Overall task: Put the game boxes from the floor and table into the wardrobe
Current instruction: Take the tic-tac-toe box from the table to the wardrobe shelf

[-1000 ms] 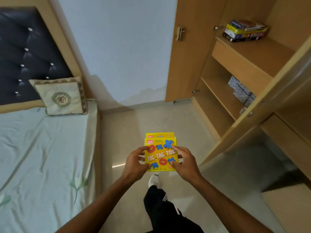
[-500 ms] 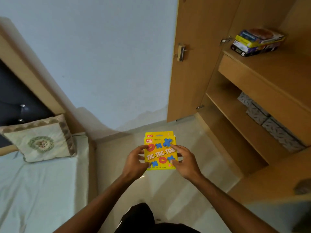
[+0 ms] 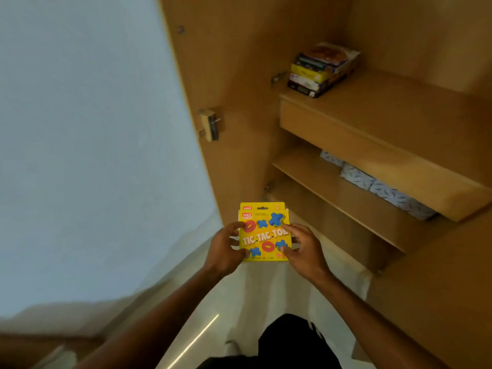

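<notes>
Both the left hand (image 3: 226,249) and the right hand (image 3: 303,251) grip the yellow Tic-Tac-Toe box (image 3: 263,233) between them, not yet shelved, while a stack of game boxes (image 3: 319,69) already sits on the wardrobe shelf (image 3: 399,107) up and right of them.

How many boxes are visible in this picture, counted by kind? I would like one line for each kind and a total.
Yellow Tic Tac Toe game box, held by the left hand and the right hand: 1
Game boxes in the stack on the upper wardrobe shelf: about 4, edges blurred
Blue-grey patterned boxes on the lower shelf: 3 visible
Total: about 8
</notes>
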